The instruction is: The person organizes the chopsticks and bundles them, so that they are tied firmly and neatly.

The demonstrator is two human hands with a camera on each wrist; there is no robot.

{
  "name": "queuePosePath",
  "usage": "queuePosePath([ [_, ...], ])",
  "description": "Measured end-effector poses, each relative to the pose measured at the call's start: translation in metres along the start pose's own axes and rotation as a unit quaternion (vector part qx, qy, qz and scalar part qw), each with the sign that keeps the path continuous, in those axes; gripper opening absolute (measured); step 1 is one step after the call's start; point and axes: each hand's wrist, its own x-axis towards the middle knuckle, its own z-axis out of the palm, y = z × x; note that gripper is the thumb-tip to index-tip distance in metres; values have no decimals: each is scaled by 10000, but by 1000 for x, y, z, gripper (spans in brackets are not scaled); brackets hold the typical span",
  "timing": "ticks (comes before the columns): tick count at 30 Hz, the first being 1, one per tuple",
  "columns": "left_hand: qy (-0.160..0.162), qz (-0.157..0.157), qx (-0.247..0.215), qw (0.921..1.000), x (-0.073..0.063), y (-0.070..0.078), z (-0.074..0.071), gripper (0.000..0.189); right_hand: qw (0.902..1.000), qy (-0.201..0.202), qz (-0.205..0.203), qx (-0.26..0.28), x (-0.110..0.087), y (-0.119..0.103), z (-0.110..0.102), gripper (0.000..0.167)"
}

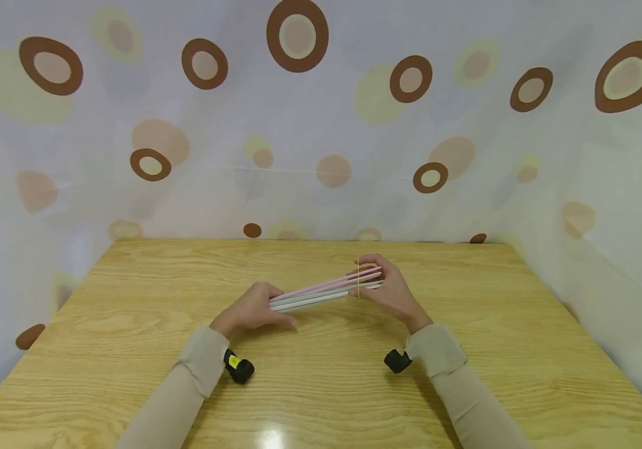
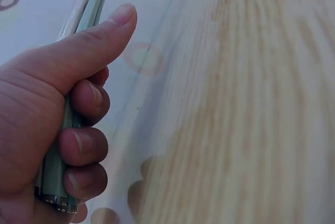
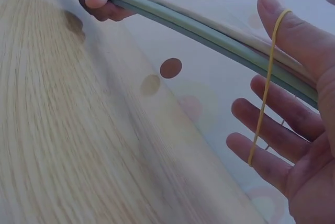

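A bundle of slim pink, white and green chopsticks [image 1: 316, 295] slants across the middle of the table, held up off its surface. My left hand [image 1: 250, 308] grips the bundle's left end, with fingers curled round it and the thumb lying along it in the left wrist view. A yellow rubber band [image 3: 264, 92] is stretched between the thumb and spread fingers of my right hand [image 1: 392, 292]. The right ends of the chopsticks pass through this loop, between thumb and fingers. Those far ends are partly hidden by the right hand in the right wrist view.
The wooden table [image 1: 309, 380] runs back to a pale curtain [image 1: 214, 125] with brown and beige spots, which also hangs along both sides. Small black cameras [image 1: 239, 368] are strapped at both wrists, by the beige sleeves [image 1: 177, 390].
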Motion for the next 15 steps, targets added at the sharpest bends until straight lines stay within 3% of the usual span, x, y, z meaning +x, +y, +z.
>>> queuePosePath([
  [5,-1,-38,-64,10000,1,-1,0,30,9981,-242,201,538,-2,3,1,51],
  [10,1,-38,-107,9999,0,-1,0,29,9873,-880,258,1300,-3,8,-2,64],
  [15,22,-48,-171,9998,0,1,0,29,9857,-1100,87,1276,-3,10,-2,67],
])
